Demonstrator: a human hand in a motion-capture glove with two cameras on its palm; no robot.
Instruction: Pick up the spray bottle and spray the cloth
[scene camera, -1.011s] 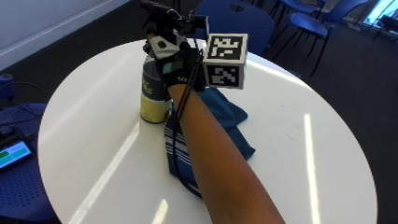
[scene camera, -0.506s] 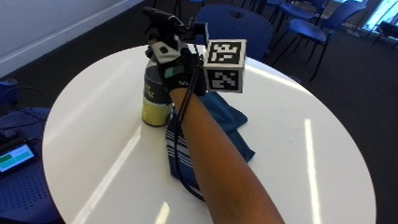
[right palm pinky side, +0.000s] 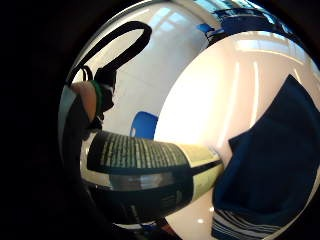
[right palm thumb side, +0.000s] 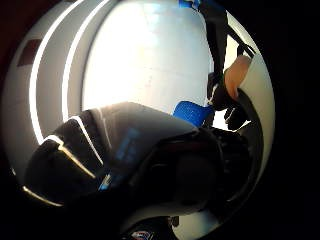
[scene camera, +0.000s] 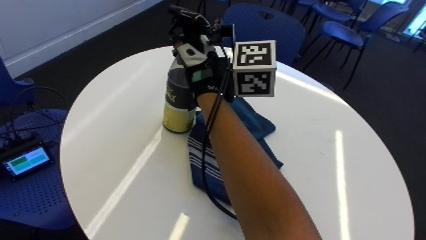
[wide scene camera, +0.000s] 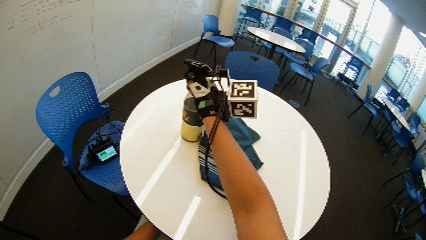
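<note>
My gloved right hand (scene camera: 203, 75) at the spray bottle (scene camera: 180, 97) top, fingers curled round its neck — bottle upright on the white table (scene camera: 120, 130), blue cloth (scene camera: 256, 122) just beside it.

On the round white desk (scene camera: 120, 115), the spray bottle (scene camera: 180, 100) stands upright with the blue cloth (scene camera: 229, 145) lying just beside its base, so that side of the bottle is crowded. The gloved right hand (scene camera: 203, 75) wraps the bottle's neck. Bare desk lies open on the bottle's other side and beyond the cloth. A blue chair (scene camera: 263, 25) stands behind the far edge.
</note>
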